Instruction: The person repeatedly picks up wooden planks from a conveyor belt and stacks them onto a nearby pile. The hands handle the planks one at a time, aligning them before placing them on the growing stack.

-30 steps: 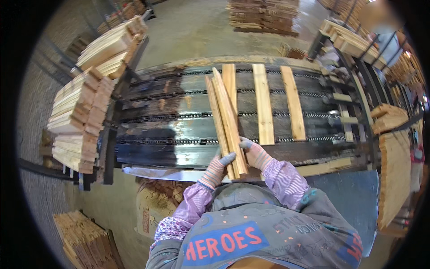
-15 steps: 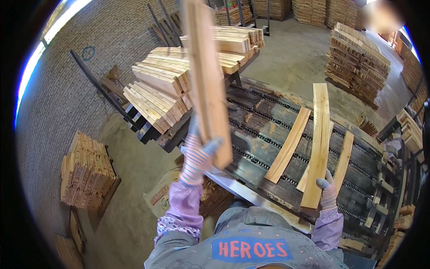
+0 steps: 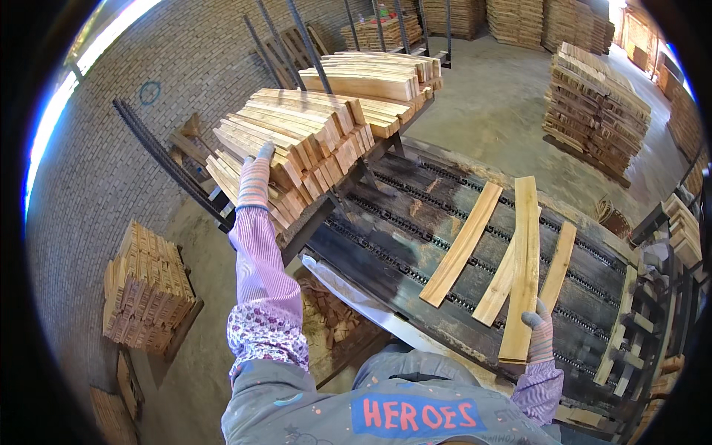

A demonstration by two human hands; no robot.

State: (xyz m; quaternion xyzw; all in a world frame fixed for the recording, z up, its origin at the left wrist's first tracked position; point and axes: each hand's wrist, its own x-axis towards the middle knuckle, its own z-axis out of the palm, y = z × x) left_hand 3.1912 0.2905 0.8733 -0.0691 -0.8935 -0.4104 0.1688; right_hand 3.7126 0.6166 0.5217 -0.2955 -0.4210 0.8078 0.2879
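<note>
Leftward, planks (image 3: 311, 144) in black rack (image 3: 308, 44).

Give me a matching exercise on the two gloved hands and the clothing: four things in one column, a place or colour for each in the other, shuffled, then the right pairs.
Column one
1. Left hand
2. Right hand
3. Left sleeve
4. Garment front

Column two
A. Grey, with a blue patch
B. At the near end of a board over the chain conveyor
C. Purple stripes, with a flowered part nearer the elbow
D. At the piled boards, by the near end

Right pairs: 1-D, 2-B, 3-C, 4-A
</note>
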